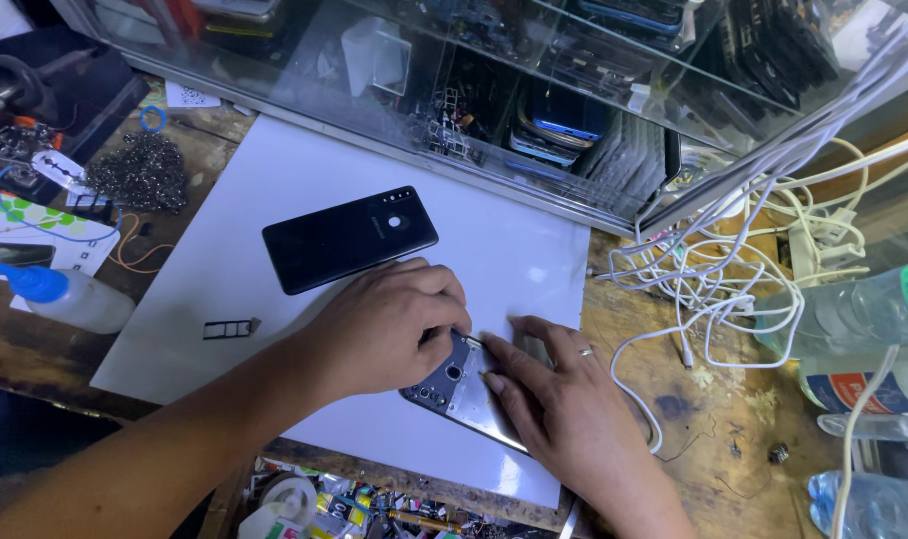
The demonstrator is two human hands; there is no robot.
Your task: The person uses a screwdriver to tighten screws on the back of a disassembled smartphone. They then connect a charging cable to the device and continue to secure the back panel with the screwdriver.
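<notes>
A grey phone (pixel 461 391) with its back open lies near the front of a white mat (pixel 274 180). My left hand (pixel 389 324) covers its upper end, fingers curled onto it. My right hand (pixel 564 404), with a ring on one finger, presses flat on the lower part, thumb on the metal plate. Behind them on the mat, apart from both hands, a black phone (pixel 349 238) rests face down. A small black card tray (pixel 229 328) lies at the mat's left.
A glass case (pixel 534 110) full of phones and parts stands at the back. Tangled white cables (pixel 733 269) and plastic bottles (pixel 853 309) crowd the right. A squeeze bottle with a blue cap (pixel 70 297) and a steel wool pad (pixel 140 172) sit at left.
</notes>
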